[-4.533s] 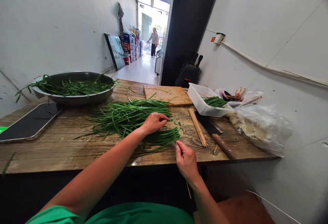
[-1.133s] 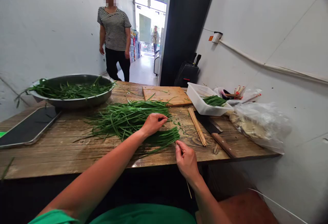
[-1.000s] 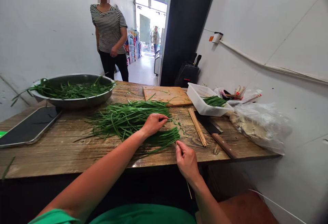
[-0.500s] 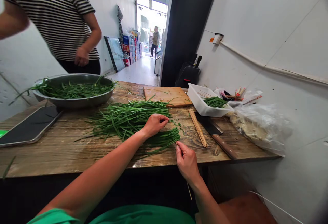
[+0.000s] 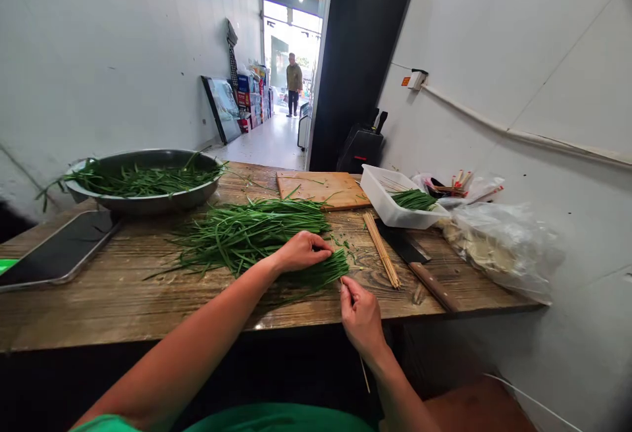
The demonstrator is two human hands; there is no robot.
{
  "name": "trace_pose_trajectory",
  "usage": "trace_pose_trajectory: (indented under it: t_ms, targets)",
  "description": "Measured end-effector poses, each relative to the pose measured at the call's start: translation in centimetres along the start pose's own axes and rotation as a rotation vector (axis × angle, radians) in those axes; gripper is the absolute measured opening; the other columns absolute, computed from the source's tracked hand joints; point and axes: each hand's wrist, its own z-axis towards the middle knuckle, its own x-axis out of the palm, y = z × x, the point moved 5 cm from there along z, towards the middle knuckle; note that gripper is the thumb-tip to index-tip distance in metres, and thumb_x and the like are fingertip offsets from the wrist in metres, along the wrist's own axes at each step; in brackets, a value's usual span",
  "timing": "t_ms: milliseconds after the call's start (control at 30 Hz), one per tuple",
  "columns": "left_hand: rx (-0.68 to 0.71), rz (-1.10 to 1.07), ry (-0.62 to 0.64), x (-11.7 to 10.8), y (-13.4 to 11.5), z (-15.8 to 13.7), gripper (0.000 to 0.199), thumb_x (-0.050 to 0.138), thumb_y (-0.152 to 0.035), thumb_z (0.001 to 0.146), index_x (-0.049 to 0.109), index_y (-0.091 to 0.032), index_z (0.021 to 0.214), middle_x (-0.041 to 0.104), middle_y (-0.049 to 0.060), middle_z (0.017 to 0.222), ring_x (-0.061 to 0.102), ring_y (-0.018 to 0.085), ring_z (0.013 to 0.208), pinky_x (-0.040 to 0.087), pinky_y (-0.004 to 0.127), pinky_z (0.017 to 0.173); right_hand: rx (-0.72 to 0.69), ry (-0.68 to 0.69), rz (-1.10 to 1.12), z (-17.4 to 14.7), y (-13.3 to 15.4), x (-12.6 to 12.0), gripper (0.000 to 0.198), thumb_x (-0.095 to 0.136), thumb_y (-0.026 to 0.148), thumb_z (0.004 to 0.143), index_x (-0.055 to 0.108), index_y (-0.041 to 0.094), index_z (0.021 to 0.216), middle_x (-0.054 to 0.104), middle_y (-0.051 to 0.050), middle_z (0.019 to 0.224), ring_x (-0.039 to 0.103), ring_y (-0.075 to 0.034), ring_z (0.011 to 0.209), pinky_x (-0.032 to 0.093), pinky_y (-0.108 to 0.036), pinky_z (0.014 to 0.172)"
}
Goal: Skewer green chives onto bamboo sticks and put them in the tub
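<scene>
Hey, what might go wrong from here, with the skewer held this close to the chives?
The skewer in the right hand points toward the left hand, so a slip could prick a finger. The cleaver has its handle end at the table's front edge and might get knocked off.

Green chives (image 5: 247,229), tan skewers (image 5: 382,251), a white tub (image 5: 395,196) and brown-grained tabletop (image 5: 143,300).
</scene>
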Motion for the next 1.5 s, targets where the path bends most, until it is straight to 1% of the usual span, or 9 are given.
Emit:
trace_pose_trajectory:
  t_ms: [100,233,333,467,700,867,1167,1333,1500]
  targets:
    - [-0.001,0.109,-0.045,-0.3,0.4,0.0,0.025,0.047,-0.03,0.078,0.068,-0.016,0.082,0.067,0.003,0.08,0.058,0.012,0.071,0.041,0.021,0.065,-0.004,0.009,-0.004,0.0,0.0,0.1,0.032,0.037,0.023,0.084,0.064,0.012,0.099,0.069,-0.01,0.086,0.065,-0.019,0.071,0.049,-0.024,0.06]
    - [-0.05,0.506,-0.188,-1.0,1.5,-0.1,0.02,0.05,-0.026,0.077,0.068,-0.018,0.077,0.064,0.007,0.079,0.055,0.019,0.081,0.036,0.031,0.075,-0.009,0.005,0.002,0.0,0.0,0.2,0.032,0.037,0.024,0.084,0.064,0.013,0.097,0.069,-0.009,0.084,0.066,-0.018,0.07,0.049,-0.023,0.06]
    - [-0.081,0.721,-0.163,-0.9,2.1,-0.4,0.015,0.053,-0.022,0.075,0.066,-0.018,0.071,0.061,0.008,0.076,0.052,0.022,0.084,0.033,0.036,0.076,-0.021,0.007,0.018,0.0,0.0,0.3,0.032,0.036,0.024,0.084,0.064,0.012,0.097,0.069,-0.01,0.087,0.065,-0.019,0.075,0.049,-0.023,0.063]
    - [-0.068,0.83,-0.146,-0.9,2.0,-0.6,0.017,0.049,-0.016,0.076,0.063,-0.016,0.067,0.057,0.009,0.076,0.05,0.021,0.084,0.031,0.036,0.076,-0.014,0.007,0.019,-0.1,-0.1,0.4,0.032,0.036,0.024,0.085,0.064,0.012,0.097,0.069,-0.009,0.083,0.065,-0.018,0.068,0.049,-0.023,0.059]
    - [0.033,0.861,-0.172,-0.8,1.0,-0.5,0.019,0.044,-0.016,0.079,0.058,-0.015,0.066,0.058,0.008,0.072,0.05,0.02,0.08,0.03,0.036,0.077,-0.023,0.001,0.011,-0.1,0.1,0.3,0.032,0.036,0.024,0.085,0.064,0.012,0.096,0.069,-0.009,0.084,0.065,-0.018,0.07,0.048,-0.022,0.061]
    - [0.007,0.837,-0.226,-1.0,0.9,-0.6,0.022,0.038,-0.019,0.083,0.057,-0.016,0.072,0.06,0.006,0.069,0.052,0.019,0.077,0.03,0.036,0.078,-0.021,0.021,0.028,0.0,0.1,0.2,0.032,0.036,0.023,0.085,0.063,0.012,0.095,0.068,-0.009,0.082,0.065,-0.017,0.069,0.048,-0.022,0.062]
    - [-0.018,0.866,-0.084,-0.4,2.1,0.0,0.011,0.05,-0.017,0.077,0.061,-0.015,0.077,0.063,0.008,0.075,0.056,0.021,0.078,0.037,0.031,0.071,0.015,0.03,0.028,-0.2,-0.3,0.4,0.033,0.037,0.024,0.084,0.062,0.01,0.099,0.069,-0.009,0.08,0.064,-0.017,0.063,0.047,-0.023,0.058]
    - [-0.044,0.907,-0.138,-1.1,1.9,-0.2,0.02,0.045,-0.019,0.08,0.061,-0.013,0.069,0.063,0.011,0.072,0.056,0.023,0.078,0.037,0.034,0.071,0.021,0.033,0.044,-0.2,-0.3,0.3,0.033,0.037,0.025,0.084,0.062,0.01,0.099,0.068,-0.009,0.081,0.063,-0.017,0.065,0.047,-0.023,0.059]
    - [-0.085,0.877,-0.183,-1.6,1.2,-0.1,0.029,0.036,-0.027,0.085,0.06,-0.013,0.079,0.062,0.011,0.068,0.057,0.021,0.072,0.039,0.03,0.066,0.025,0.02,0.038,-0.1,-0.1,0.1,0.032,0.038,0.025,0.083,0.062,0.012,0.099,0.069,-0.008,0.084,0.064,-0.018,0.068,0.046,-0.023,0.058]
